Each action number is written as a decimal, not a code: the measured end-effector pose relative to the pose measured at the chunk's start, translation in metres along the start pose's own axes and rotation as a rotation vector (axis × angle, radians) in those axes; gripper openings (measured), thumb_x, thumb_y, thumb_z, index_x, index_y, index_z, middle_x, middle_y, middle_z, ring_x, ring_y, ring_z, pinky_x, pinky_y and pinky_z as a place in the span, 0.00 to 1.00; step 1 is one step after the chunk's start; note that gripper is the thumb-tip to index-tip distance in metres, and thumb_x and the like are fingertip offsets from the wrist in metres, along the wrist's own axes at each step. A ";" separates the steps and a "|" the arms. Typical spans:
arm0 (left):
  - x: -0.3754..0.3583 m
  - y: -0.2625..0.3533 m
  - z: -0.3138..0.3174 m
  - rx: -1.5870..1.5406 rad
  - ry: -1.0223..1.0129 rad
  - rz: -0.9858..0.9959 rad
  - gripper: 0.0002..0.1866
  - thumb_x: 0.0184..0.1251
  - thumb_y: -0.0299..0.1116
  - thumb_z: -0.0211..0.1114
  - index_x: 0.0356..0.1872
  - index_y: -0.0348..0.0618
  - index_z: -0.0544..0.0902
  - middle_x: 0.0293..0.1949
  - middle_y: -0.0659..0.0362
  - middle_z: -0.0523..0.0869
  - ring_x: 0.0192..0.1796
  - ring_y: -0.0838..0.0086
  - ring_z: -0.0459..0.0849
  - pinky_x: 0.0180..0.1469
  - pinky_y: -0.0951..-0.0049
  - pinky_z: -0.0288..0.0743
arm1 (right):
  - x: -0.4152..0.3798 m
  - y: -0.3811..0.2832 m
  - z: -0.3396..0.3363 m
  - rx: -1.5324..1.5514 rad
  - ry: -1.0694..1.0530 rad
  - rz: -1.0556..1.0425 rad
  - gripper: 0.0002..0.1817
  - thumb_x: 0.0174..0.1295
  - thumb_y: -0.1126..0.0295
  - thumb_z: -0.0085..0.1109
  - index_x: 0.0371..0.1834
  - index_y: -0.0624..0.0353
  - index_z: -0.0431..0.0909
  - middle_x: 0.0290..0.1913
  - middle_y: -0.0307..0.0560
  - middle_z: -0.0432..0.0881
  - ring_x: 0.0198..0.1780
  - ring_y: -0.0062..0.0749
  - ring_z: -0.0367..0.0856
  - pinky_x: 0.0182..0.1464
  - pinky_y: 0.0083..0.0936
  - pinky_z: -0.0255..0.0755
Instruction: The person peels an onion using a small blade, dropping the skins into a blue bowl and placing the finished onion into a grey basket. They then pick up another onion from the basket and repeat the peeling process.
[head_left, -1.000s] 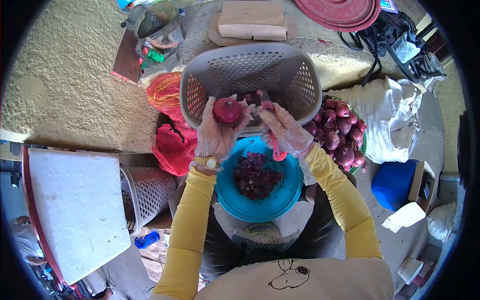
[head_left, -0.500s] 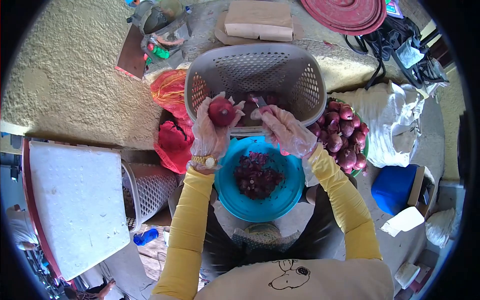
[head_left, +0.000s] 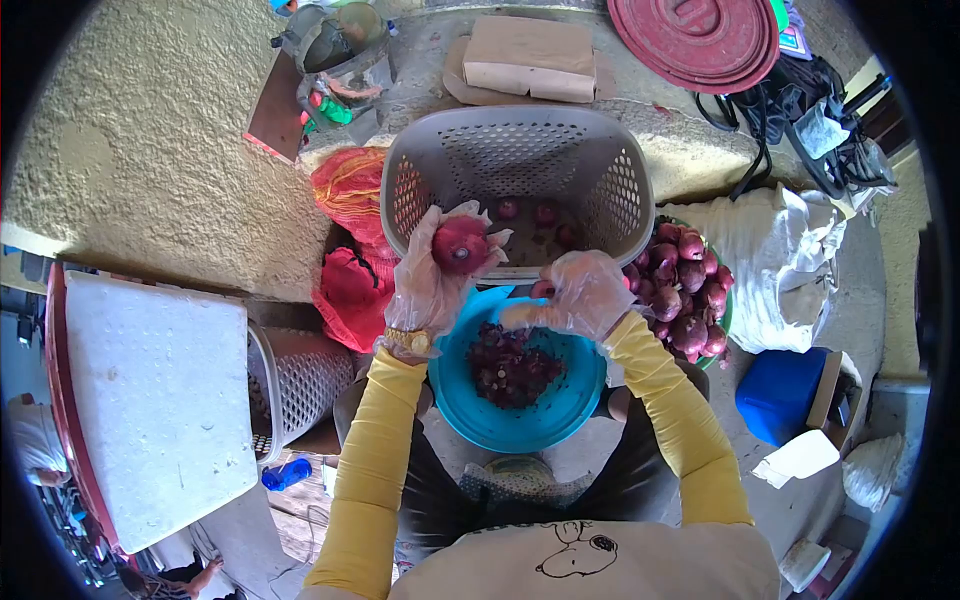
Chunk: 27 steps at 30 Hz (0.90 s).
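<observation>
A peeled-looking red onion rests in my left hand, whose gloved fingers curl round it at the near rim of the grey basket. My right hand, also in a clear plastic glove, is closed over the right side of the blue basin. It grips a small knife, whose blade showed earlier but is hidden now; something reddish shows beside the fingers. In the basin lies a heap of dark red onion skins and scraps. Several onions lie inside the grey basket.
Unpeeled red onions fill a green container at the right, beside a white sack. Red mesh bags lie left of the basket. A white foam lid and a second basket stand further left. A blue container sits right.
My right hand has dropped from the basket rim to over the basin, and the knife blade has gone out of sight. The onion in my left hand has turned and shifted slightly.
</observation>
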<state>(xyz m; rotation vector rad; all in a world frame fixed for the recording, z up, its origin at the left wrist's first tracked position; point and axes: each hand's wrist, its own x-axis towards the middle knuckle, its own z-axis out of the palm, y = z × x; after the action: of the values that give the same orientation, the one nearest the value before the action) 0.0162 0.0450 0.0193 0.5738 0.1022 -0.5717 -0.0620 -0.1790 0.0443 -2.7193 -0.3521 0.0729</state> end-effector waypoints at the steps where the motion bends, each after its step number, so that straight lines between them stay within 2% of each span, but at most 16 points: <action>1: 0.000 0.000 0.001 0.000 -0.003 0.005 0.29 0.86 0.52 0.53 0.66 0.31 0.73 0.59 0.40 0.83 0.64 0.39 0.83 0.58 0.45 0.89 | 0.002 -0.003 -0.003 -0.003 0.002 -0.004 0.39 0.53 0.24 0.70 0.32 0.57 0.90 0.27 0.57 0.86 0.33 0.52 0.88 0.37 0.46 0.79; 3: 0.001 0.002 0.003 -0.053 0.008 -0.024 0.28 0.86 0.50 0.52 0.68 0.33 0.72 0.61 0.39 0.82 0.67 0.38 0.81 0.60 0.43 0.88 | 0.005 -0.008 -0.008 0.068 -0.228 0.044 0.42 0.46 0.21 0.71 0.36 0.55 0.91 0.31 0.56 0.88 0.37 0.51 0.90 0.42 0.44 0.81; 4: 0.001 0.002 0.004 -0.053 0.006 -0.020 0.28 0.86 0.50 0.52 0.68 0.33 0.72 0.61 0.39 0.82 0.67 0.38 0.81 0.60 0.43 0.88 | 0.004 -0.008 -0.007 0.101 -0.241 0.039 0.42 0.51 0.22 0.69 0.41 0.56 0.90 0.33 0.57 0.89 0.40 0.54 0.90 0.44 0.46 0.81; 7: 0.001 0.004 0.009 -0.180 -0.038 -0.063 0.27 0.87 0.48 0.51 0.69 0.34 0.72 0.62 0.39 0.81 0.69 0.37 0.79 0.64 0.41 0.85 | 0.006 0.001 0.020 0.100 -0.188 0.036 0.41 0.55 0.25 0.68 0.43 0.59 0.89 0.34 0.59 0.89 0.40 0.57 0.89 0.45 0.47 0.81; 8: 0.001 0.005 0.011 -0.227 -0.029 -0.069 0.27 0.87 0.48 0.50 0.70 0.35 0.72 0.62 0.38 0.81 0.69 0.37 0.79 0.63 0.41 0.86 | 0.006 0.001 0.018 0.121 -0.238 0.048 0.39 0.61 0.30 0.68 0.45 0.61 0.87 0.36 0.61 0.89 0.41 0.60 0.89 0.47 0.49 0.81; 10: 0.000 0.006 0.011 -0.273 -0.020 -0.070 0.27 0.87 0.48 0.50 0.70 0.35 0.71 0.63 0.38 0.81 0.69 0.36 0.79 0.63 0.41 0.86 | 0.004 0.002 0.016 0.153 -0.228 0.031 0.37 0.63 0.32 0.67 0.45 0.62 0.87 0.37 0.62 0.89 0.42 0.61 0.89 0.48 0.49 0.81; 12: 0.001 0.009 0.007 -0.356 -0.105 -0.109 0.28 0.87 0.50 0.49 0.70 0.35 0.72 0.64 0.38 0.80 0.69 0.35 0.79 0.59 0.43 0.89 | 0.001 0.008 0.021 0.186 -0.216 0.013 0.35 0.65 0.35 0.67 0.46 0.62 0.86 0.39 0.63 0.89 0.43 0.62 0.89 0.49 0.50 0.81; 13: 0.001 0.008 0.005 -0.354 -0.108 -0.104 0.28 0.87 0.50 0.49 0.70 0.35 0.72 0.64 0.38 0.80 0.69 0.35 0.79 0.59 0.43 0.89 | 0.000 0.014 0.030 0.191 -0.247 0.001 0.33 0.67 0.38 0.66 0.48 0.63 0.85 0.40 0.64 0.89 0.45 0.63 0.88 0.50 0.50 0.80; 15: 0.002 0.008 0.005 -0.351 -0.210 -0.075 0.29 0.86 0.51 0.50 0.69 0.33 0.72 0.63 0.37 0.81 0.67 0.36 0.81 0.52 0.50 0.92 | 0.001 0.017 0.032 0.194 -0.274 -0.012 0.30 0.69 0.41 0.64 0.50 0.63 0.84 0.41 0.65 0.89 0.47 0.64 0.88 0.51 0.50 0.80; 17: 0.000 0.009 0.007 -0.362 -0.225 -0.084 0.29 0.85 0.51 0.50 0.69 0.33 0.73 0.64 0.38 0.81 0.66 0.36 0.82 0.52 0.50 0.92 | 0.001 0.012 0.023 0.208 -0.408 0.044 0.29 0.71 0.44 0.63 0.53 0.64 0.81 0.45 0.65 0.88 0.51 0.63 0.87 0.54 0.49 0.79; 19: 0.000 0.009 0.009 -0.373 -0.242 -0.096 0.29 0.85 0.50 0.51 0.69 0.33 0.73 0.64 0.38 0.81 0.66 0.36 0.82 0.52 0.51 0.92 | 0.001 0.013 0.023 0.220 -0.420 0.048 0.29 0.72 0.45 0.62 0.54 0.64 0.80 0.46 0.65 0.88 0.53 0.62 0.87 0.55 0.49 0.79; 22: -0.001 0.009 0.014 -0.292 -0.254 -0.072 0.28 0.87 0.49 0.47 0.72 0.35 0.72 0.65 0.38 0.80 0.69 0.36 0.79 0.57 0.49 0.91 | 0.002 0.015 0.015 0.276 -0.474 0.052 0.26 0.74 0.49 0.60 0.56 0.64 0.78 0.47 0.65 0.87 0.53 0.61 0.86 0.55 0.47 0.78; 24: -0.003 0.007 0.023 -0.258 -0.084 -0.011 0.28 0.86 0.47 0.50 0.74 0.35 0.71 0.67 0.37 0.78 0.72 0.36 0.76 0.66 0.45 0.85 | -0.001 0.021 0.012 0.318 -0.517 0.054 0.24 0.76 0.51 0.59 0.56 0.64 0.78 0.47 0.65 0.87 0.52 0.60 0.86 0.55 0.45 0.79; 26: 0.003 0.003 0.011 -0.208 -0.065 0.041 0.28 0.85 0.46 0.52 0.73 0.35 0.71 0.67 0.37 0.78 0.73 0.36 0.75 0.68 0.42 0.82 | -0.004 0.034 0.017 0.436 -0.474 -0.108 0.19 0.80 0.55 0.54 0.57 0.61 0.79 0.43 0.56 0.87 0.45 0.48 0.87 0.51 0.42 0.79; 27: 0.004 0.003 0.010 -0.158 -0.045 0.090 0.27 0.84 0.45 0.54 0.73 0.35 0.71 0.67 0.37 0.77 0.74 0.35 0.73 0.71 0.39 0.78 | -0.004 0.033 0.012 0.433 -0.475 -0.111 0.19 0.80 0.55 0.54 0.57 0.61 0.79 0.43 0.56 0.87 0.45 0.48 0.87 0.51 0.42 0.79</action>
<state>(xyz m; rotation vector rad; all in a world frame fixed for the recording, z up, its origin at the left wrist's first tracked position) 0.0205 0.0397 0.0278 0.4094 0.0780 -0.4837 -0.0594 -0.2051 0.0204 -2.2242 -0.5466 0.6869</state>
